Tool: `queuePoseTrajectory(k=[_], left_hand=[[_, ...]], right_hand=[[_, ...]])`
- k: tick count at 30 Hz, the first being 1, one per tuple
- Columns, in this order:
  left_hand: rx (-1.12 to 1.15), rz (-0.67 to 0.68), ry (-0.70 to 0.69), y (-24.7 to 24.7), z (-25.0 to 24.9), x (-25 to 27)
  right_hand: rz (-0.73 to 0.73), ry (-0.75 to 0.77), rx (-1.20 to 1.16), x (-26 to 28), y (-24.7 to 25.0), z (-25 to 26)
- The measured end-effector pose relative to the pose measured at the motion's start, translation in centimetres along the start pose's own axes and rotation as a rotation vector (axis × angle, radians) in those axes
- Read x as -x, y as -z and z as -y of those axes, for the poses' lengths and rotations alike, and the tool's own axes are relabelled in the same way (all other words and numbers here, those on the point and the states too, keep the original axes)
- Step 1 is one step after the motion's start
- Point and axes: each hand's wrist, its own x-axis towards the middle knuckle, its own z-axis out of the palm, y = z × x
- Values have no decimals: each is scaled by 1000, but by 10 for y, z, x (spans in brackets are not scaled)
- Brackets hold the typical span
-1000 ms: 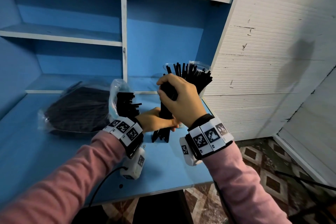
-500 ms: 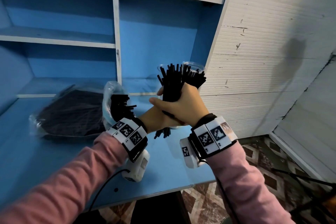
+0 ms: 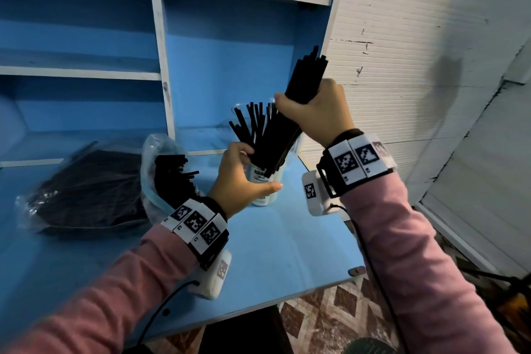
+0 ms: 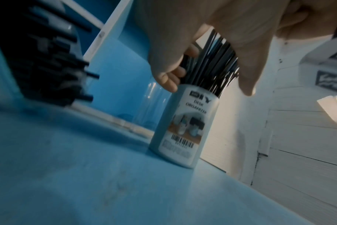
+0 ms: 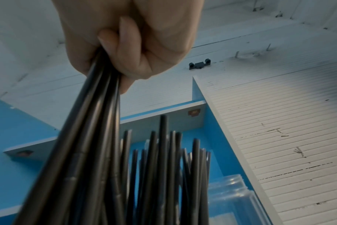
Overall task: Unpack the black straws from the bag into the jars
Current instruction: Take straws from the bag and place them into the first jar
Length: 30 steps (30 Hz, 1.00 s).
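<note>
blue desk [image 3: 287, 253] bears straw bag [image 3: 86, 190] and labelled jar [image 4: 185, 129].

Worktop [image 3: 287, 253]: blue, flat, front edge toward the camera. Shelf unit [image 3: 230, 66] behind it: blue back panel, pale shelves, one pale upright divider [image 3: 162, 66]. White ribbed panel [image 3: 388, 66] stands at the right of the unit, its surface marked with dark scratches. Patterned tile floor [image 3: 324, 316], brown and pale diamonds, shows below the worktop edge. A small dark bracket [image 5: 199, 65] is fixed to the white boards in the right wrist view. A dark cable [image 3: 502, 279] crosses the floor at lower right.
</note>
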Motion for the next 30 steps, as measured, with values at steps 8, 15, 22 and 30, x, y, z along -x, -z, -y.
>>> queuePoseTrajectory(k=[8,15,22,30], left_hand=[[79,98,204,-13,16,-29],[-62,238,237,-5,21,-44],[-97,232,216,-6,23,-40],[-118,232,215,-7,21,-39]], right_hand=[[2,-24,-46,-22,11,-9],[-81,-27,-48,-20,7,-24],[-58,-37,40,-18,-12,-31],[81,-139,202,-12,-27,-39]])
